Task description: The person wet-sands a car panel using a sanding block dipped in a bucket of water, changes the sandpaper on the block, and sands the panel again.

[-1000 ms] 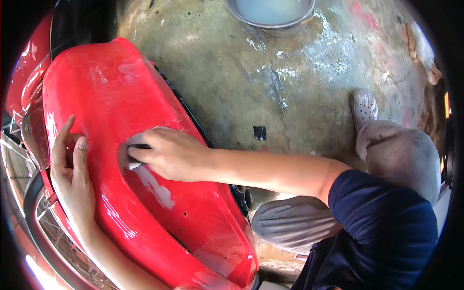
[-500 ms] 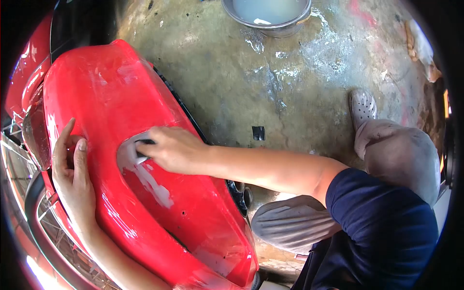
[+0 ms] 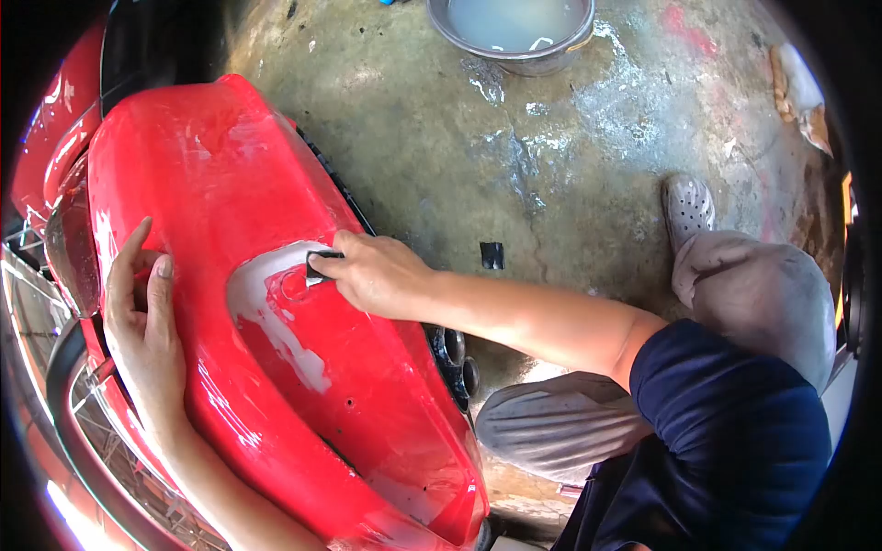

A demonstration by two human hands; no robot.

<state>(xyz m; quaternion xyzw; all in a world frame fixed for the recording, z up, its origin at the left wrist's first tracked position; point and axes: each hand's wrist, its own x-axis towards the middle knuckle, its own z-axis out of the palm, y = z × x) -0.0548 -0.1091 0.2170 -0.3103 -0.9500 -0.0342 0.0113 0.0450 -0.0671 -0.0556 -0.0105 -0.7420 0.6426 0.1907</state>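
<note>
A glossy red bumper (image 3: 211, 193) fills the left half, with a recess in its side. Pale grey filler (image 3: 253, 289) covers the upper edge of that recess and runs down in a streak. My right hand (image 3: 377, 275) pinches a small black pad (image 3: 319, 266) against the recess at the right end of the grey area. My left hand (image 3: 147, 340) rests along the bumper's left edge with thumb and fingers apart, holding nothing.
A basin of cloudy water (image 3: 510, 50) stands on the wet, stained concrete floor (image 3: 441, 156). A black square (image 3: 492, 255) lies on the floor. Two exhaust tips (image 3: 464, 358) stick out beside the bumper. My bent knees and a clog (image 3: 689, 209) are at the right.
My right hand has moved right with the black pad, from the left part of the grey area to its right end, uncovering more grey filler. My left hand stays almost in place.
</note>
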